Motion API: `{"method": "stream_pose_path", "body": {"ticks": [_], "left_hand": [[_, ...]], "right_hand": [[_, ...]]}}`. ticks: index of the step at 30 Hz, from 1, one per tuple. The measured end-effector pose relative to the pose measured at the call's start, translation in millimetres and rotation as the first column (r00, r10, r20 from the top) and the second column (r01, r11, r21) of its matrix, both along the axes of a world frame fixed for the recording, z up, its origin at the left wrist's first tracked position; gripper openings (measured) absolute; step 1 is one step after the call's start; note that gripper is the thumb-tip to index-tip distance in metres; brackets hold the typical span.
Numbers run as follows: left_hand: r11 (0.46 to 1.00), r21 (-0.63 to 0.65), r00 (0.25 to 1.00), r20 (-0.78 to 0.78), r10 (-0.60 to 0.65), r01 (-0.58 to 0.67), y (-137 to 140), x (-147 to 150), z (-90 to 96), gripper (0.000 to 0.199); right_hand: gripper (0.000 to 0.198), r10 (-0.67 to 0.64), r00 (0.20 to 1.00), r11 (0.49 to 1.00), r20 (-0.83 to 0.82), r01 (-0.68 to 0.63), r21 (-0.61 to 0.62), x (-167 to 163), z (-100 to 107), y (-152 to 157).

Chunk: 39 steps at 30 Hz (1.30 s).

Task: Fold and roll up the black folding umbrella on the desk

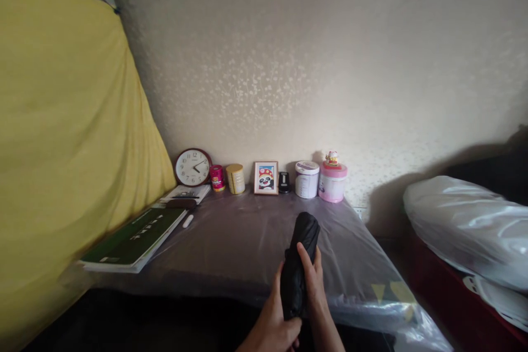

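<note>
A folded black umbrella (306, 229) is held tilted over the front part of the table, its upper end pointing away from me. My left hand (277, 316) wraps around its lower end from the left, thumb across the bottom. Higher up on the right side, my right hand (314, 283) grips it with the fingers lying along the cloth. Some fingers of both hands are hidden behind the umbrella.
A plastic-covered table (231, 247) stands against the wall. Along its back are a clock (193, 167), tins, a picture frame (266, 178) and two tubs. A green book (136, 236) lies left, beside a yellow curtain (70, 121). At right sits a plastic-wrapped bundle (466, 231).
</note>
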State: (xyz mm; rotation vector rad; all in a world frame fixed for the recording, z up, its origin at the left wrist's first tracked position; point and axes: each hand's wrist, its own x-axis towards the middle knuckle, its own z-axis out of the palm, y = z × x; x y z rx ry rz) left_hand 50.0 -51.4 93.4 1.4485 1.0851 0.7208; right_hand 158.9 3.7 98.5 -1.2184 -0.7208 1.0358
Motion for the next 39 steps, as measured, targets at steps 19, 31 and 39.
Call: {"method": "stream_pose_path", "body": {"ticks": [19, 31, 39], "left_hand": [[0.982, 0.131, 0.990, -0.026, -0.136, 0.138, 20.5, -6.0, -20.0, 0.099], [0.972, -0.050, 0.973, 0.040, -0.227, 0.229, 25.4, -6.0, -3.6, 0.099], [0.963, 0.245, 0.851, -0.525, 0.031, 0.116, 23.7, 0.2, -22.2, 0.099]], "right_hand": [[0.059, -0.001, 1.000, 0.999, 0.031, 0.002, -0.038, 11.7, -12.1, 15.8], [0.056, -0.019, 0.989, 0.998, -0.146, 0.009, -0.070, 15.6, -16.9, 18.3], [0.056, -0.062, 0.996, 0.995, -0.059, 0.057, -0.086, 5.8, -13.5, 14.3]]}}
